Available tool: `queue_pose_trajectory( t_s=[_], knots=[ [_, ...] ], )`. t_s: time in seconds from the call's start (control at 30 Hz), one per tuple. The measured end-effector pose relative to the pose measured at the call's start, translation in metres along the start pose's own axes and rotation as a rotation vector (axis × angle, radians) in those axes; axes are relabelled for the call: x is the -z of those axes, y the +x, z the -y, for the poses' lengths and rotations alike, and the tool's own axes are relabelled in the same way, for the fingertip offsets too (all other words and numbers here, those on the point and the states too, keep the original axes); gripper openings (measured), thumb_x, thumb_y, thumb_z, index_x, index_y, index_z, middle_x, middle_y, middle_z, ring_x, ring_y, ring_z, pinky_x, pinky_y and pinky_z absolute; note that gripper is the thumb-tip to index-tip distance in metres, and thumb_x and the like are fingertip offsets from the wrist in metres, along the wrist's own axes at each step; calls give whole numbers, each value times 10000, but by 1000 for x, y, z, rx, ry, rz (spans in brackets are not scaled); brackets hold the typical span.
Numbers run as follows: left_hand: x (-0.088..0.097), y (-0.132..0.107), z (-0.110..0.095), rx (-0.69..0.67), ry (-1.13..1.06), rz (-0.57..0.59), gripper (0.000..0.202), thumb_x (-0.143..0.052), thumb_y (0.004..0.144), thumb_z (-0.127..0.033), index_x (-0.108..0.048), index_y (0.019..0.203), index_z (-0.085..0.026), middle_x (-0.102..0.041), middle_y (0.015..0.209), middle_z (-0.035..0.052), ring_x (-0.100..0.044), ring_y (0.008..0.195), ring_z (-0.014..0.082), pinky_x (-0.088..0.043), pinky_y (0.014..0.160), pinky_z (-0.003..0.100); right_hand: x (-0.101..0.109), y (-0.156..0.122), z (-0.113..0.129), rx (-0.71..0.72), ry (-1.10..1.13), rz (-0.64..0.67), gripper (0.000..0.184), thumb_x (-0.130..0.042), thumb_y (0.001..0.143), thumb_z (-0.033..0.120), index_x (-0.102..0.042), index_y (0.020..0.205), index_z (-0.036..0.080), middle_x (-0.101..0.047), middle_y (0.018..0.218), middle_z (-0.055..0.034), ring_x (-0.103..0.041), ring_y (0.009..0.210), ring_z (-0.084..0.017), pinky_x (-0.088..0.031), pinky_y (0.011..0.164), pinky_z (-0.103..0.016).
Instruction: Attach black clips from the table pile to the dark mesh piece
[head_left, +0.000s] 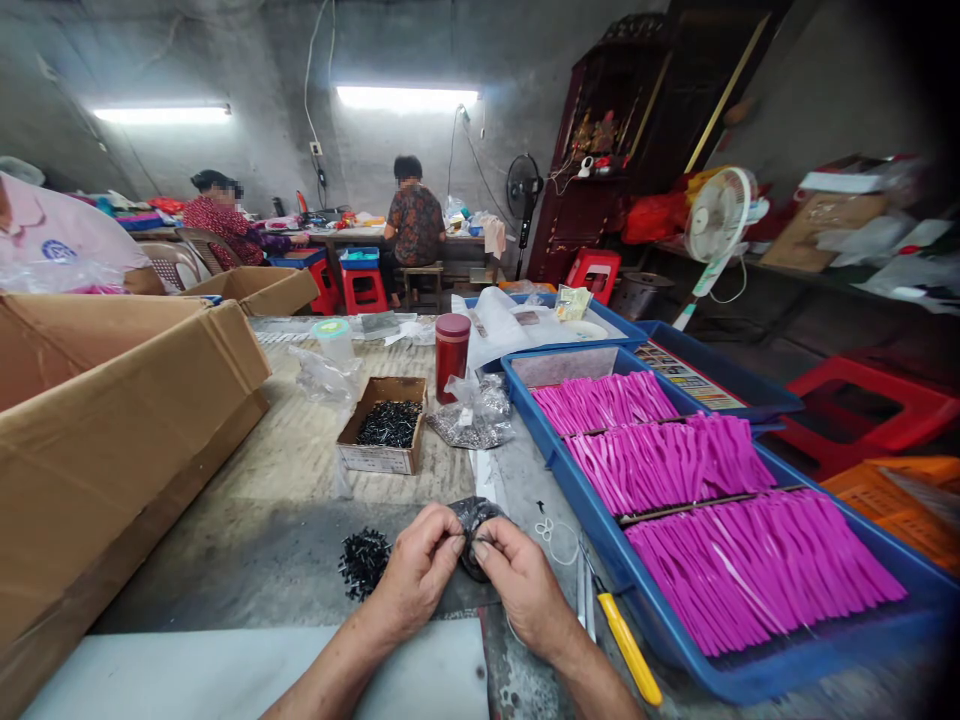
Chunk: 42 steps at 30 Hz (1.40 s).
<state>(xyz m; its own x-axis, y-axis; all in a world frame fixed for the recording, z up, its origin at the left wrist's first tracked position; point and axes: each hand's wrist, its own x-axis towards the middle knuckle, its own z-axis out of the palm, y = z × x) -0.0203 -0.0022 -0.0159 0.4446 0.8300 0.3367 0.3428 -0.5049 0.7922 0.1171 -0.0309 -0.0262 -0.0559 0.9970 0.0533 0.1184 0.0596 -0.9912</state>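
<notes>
My left hand and my right hand meet over the table, each with thumb and fingers pinched together. Between them is a dark plastic bag, gripped at its near side by both hands; its contents are hard to make out. Just left of my left hand lies a heap of small black pin-like parts. Beyond the hands stands a small cardboard box with more black parts inside. A clear bag of small metallic pieces rests beside that box.
A blue tray of magenta strips fills the right side. A yellow-handled tool lies against it. A large carton stands at left, a red cup ahead. Several people sit farther back.
</notes>
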Motion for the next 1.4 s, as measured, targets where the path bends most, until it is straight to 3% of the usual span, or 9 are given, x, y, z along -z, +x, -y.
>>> queue_pose_trajectory(
  t_s=[0.43, 0.9, 1.2, 1.4],
  knots=[
    [-2, -4, 5, -147, 135, -22, 124, -338, 777, -97, -391, 694, -173, -414, 677, 15, -395, 648, 121, -354, 591, 231, 0, 0, 3, 2, 10, 17, 112, -396, 747, 205, -408, 640, 174, -335, 581, 45, -321, 557, -98, -287, 504, -204],
    [-5, -4, 2, -104, 87, -17, 137, -330, 784, -131, -376, 664, -176, -401, 654, 10, -386, 635, 123, -340, 584, 229, 1, -1, 3, -7, 11, 13, 124, -409, 755, 243, -428, 652, 175, -334, 573, 43, -332, 550, -102, -302, 507, -203],
    [-7, -3, -2, 10, -13, -58, 145, -375, 772, -183, -387, 627, -173, -388, 629, -4, -389, 604, 115, -335, 561, 212, -1, 2, 0, -25, 110, 0, 136, -434, 746, 275, -435, 664, 167, -334, 576, 49, -314, 534, -91, -284, 489, -199],
    [-5, -2, -2, 49, -69, -87, 151, -391, 769, -205, -404, 623, -171, -403, 636, -4, -399, 616, 120, -335, 576, 213, 0, 2, -2, -19, 63, 2, 147, -443, 735, 288, -453, 659, 163, -352, 563, 45, -328, 526, -94, -291, 489, -203]
  ],
)
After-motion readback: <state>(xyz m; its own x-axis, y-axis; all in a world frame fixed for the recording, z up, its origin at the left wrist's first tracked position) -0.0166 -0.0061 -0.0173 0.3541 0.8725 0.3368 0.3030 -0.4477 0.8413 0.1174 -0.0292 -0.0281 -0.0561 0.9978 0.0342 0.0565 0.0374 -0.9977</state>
